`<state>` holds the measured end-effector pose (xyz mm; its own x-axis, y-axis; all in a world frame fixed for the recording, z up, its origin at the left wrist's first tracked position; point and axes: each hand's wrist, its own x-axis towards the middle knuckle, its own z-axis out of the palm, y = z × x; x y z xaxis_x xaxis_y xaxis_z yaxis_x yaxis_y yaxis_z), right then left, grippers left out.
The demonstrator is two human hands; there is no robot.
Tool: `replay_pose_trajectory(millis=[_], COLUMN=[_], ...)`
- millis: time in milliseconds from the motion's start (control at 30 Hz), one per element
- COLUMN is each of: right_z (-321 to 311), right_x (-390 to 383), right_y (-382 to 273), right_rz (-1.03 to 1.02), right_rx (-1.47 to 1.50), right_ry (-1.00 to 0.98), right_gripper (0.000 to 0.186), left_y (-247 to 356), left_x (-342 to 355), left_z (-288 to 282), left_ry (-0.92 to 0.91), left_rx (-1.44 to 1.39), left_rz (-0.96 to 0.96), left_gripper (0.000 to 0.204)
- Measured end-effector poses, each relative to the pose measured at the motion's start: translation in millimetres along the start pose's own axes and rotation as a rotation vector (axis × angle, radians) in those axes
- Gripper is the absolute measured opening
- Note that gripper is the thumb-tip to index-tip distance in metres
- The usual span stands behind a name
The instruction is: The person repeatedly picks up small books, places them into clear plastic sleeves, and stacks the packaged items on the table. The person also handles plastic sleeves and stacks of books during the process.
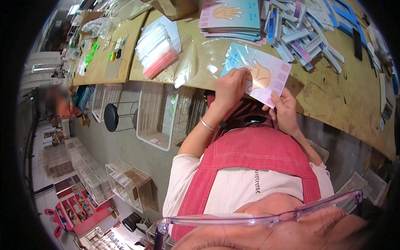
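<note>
A blue-and-pink card (261, 77) printed with a drawn hand is held tilted over the table's near edge. My left hand (232, 88) is closed at its lower left edge, fingers curled over the printed face; those fingers hide what lies under them. My right hand (285, 109) pinches the card's lower right corner, thumb on top. Behind the card sits a stack of similar cards (230, 18). Clear plastic film (210, 54) lies beside it. Further left rests a bundle of clear bags with red edges (158, 52).
Small slim boxes (301, 36) are heaped at the back right, near a blue frame (343, 18). A black slim object (357, 43) lies beside them. White plastic crates (160, 116) and a black stool (111, 117) stand on the floor to the left. Another person (62, 102) is at far left.
</note>
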<state>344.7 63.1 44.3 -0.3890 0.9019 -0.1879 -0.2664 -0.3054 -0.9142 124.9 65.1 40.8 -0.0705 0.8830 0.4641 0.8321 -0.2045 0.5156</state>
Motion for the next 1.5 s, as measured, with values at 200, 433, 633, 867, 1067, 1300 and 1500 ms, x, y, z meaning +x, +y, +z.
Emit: replay_pose_trajectory(millis=[200,433,633,867,1067,1300,1500], right_z=[4.1,-2.4,6.0,-9.2,-40.6,-51.6,-49.4], right_x=[5.3,12.6,25.7,50.8,124.8,205.8,207.2], right_y=[22.4,4.2,3.0,-12.5,-74.6,-68.3,-65.2], right_rz=[0.062,0.15,0.175,-0.441,-0.836,-0.941,-1.129], right_rx=[-0.057,-0.124,-0.239,-1.065,-1.527,-1.941,-1.918], right_ry=[0.01,-0.18,-0.186,-0.177,0.208,0.152,0.149], right_gripper=[0.027,0.027,0.023,0.023,0.031,0.035,0.02], left_y=[45.8,32.2,38.4,15.5,22.1,22.1,29.1], left_x=[-13.2,-8.5,-7.9,-0.9,-2.8,1.0,8.5], left_z=[9.3,8.7,6.6,3.1,-6.6,-12.2,-38.6], left_ry=[-0.042,-0.016,-0.073,-0.023,0.046,0.114,0.148], left_rx=[-0.156,-0.162,-0.27,-0.083,-0.03,-0.044,-0.129], left_rz=[0.101,-0.008,0.048,0.078,0.134,0.135,0.022], left_gripper=[0.022,0.019,0.01,0.012,0.009,0.012,0.014])
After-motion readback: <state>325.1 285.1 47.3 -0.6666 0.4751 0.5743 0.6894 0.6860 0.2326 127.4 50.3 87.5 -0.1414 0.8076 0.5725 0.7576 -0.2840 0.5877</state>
